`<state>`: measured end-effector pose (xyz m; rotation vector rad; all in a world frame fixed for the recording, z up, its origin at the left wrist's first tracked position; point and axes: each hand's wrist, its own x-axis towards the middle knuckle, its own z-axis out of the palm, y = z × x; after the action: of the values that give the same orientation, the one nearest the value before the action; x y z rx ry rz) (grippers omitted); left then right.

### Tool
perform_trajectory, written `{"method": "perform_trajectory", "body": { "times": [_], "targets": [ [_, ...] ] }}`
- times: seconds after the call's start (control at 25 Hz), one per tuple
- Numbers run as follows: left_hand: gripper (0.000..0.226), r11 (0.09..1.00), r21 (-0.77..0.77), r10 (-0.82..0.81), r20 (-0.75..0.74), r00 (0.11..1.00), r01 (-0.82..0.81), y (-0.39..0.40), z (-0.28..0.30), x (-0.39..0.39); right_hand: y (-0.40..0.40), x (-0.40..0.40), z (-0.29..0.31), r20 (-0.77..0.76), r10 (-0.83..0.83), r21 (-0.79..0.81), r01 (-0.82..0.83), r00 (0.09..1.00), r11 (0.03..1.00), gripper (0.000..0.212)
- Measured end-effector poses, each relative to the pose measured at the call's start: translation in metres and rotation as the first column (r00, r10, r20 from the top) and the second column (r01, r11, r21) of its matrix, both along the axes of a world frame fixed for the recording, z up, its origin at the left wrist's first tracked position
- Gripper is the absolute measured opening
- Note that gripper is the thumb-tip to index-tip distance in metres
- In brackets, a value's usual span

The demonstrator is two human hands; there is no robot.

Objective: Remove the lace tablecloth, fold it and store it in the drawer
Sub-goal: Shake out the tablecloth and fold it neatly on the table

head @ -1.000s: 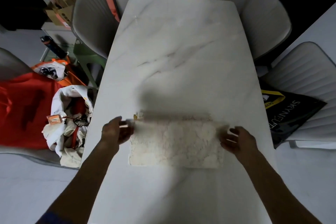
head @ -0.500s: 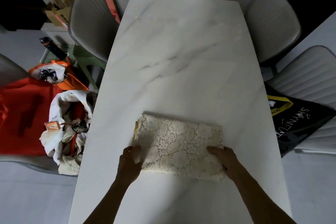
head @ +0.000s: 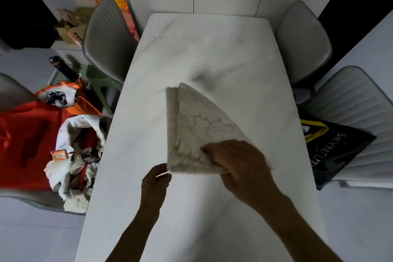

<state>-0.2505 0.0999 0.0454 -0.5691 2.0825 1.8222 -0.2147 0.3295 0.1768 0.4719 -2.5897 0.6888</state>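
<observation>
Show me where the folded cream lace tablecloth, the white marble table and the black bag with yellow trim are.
Folded cream lace tablecloth (head: 197, 121): head view, middle of its lifted upper face.
White marble table (head: 212, 49): head view, bare top at the far end.
Black bag with yellow trim (head: 336, 147): head view, its black printed face.

Both bare arms reach forward. The right hand (head: 238, 161) has its fingers curled round the folded cloth's (head: 191, 125) near edge. The left hand (head: 156, 181) pinches the near left corner.
</observation>
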Motion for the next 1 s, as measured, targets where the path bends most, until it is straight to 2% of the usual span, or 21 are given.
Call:
{"method": "perform_trajectory", "body": {
  "times": [0.08, 0.16, 0.2, 0.28, 0.4, 0.48, 0.52, 0.6, 0.68, 0.84, 0.92, 1.0],
  "targets": [
    [0.031, 0.998, 0.01, 0.054, 0.051, 0.997, -0.054, -0.007, -0.001, 0.012, -0.012, 0.034, -0.039, 0.039, 0.001, 0.112, -0.006, 0.999, 0.994, 0.038],
    [0.027, 0.992, -0.058, 0.116, 0.108, 0.987, -0.11, -0.019, -0.011, 0.028, -0.02, 0.078, -0.089, 0.296, 0.018, 0.218, -0.086, 0.955, 0.972, 0.042],
    [0.027, 0.987, -0.117, 0.121, 0.12, 0.985, -0.107, -0.024, -0.017, 0.038, -0.024, 0.101, -0.112, 0.454, -0.003, 0.273, -0.137, 0.891, 0.952, 0.047],
    [0.029, 0.973, -0.231, 0.034, 0.13, 0.991, -0.003, -0.025, -0.029, 0.059, -0.028, 0.14, -0.149, 0.604, -0.077, 0.325, -0.156, 0.793, 0.933, 0.053],
    [0.021, 0.916, -0.304, -0.209, 0.194, 0.958, 0.261, -0.003, -0.043, 0.081, -0.02, 0.158, -0.175, 0.609, -0.205, 0.201, 0.1, 0.766, 0.974, 0.057],
    [0.02, 0.84, -0.401, -0.304, 0.209, 0.93, 0.365, 0.017, -0.049, 0.085, -0.009, 0.148, -0.179, 0.645, -0.343, 0.201, 0.282, 0.682, 0.938, 0.067],
    [0.024, 0.814, -0.451, -0.301, 0.211, 0.93, 0.366, 0.024, -0.052, 0.086, -0.002, 0.143, -0.182, 0.688, -0.362, 0.236, 0.278, 0.629, 0.931, 0.072],
    [0.028, 0.837, -0.457, -0.211, 0.239, 0.948, 0.302, 0.032, -0.053, 0.084, 0.006, 0.137, -0.191, 0.776, -0.321, 0.261, 0.187, 0.543, 0.947, 0.076],
    [0.024, 0.854, -0.444, -0.139, 0.306, 0.942, 0.27, 0.036, -0.055, 0.084, 0.009, 0.14, -0.2, 0.8, -0.309, 0.288, 0.122, 0.514, 0.95, 0.079],
    [0.024, 0.803, -0.485, -0.219, 0.3, 0.928, 0.346, 0.03, -0.063, 0.094, 0.012, 0.139, -0.203, 0.837, -0.274, 0.28, 0.06, 0.474, 0.958, 0.074],
    [0.018, 0.807, -0.479, -0.235, 0.274, 0.933, 0.344, 0.027, -0.062, 0.097, 0.014, 0.131, -0.199, 0.823, -0.277, 0.261, 0.102, 0.495, 0.96, 0.065],
    [0.012, 0.813, -0.477, -0.244, 0.239, 0.94, 0.332, 0.026, -0.061, 0.095, 0.008, 0.112, -0.194, 0.729, -0.331, 0.266, 0.196, 0.599, 0.944, 0.061]
  ]
}}
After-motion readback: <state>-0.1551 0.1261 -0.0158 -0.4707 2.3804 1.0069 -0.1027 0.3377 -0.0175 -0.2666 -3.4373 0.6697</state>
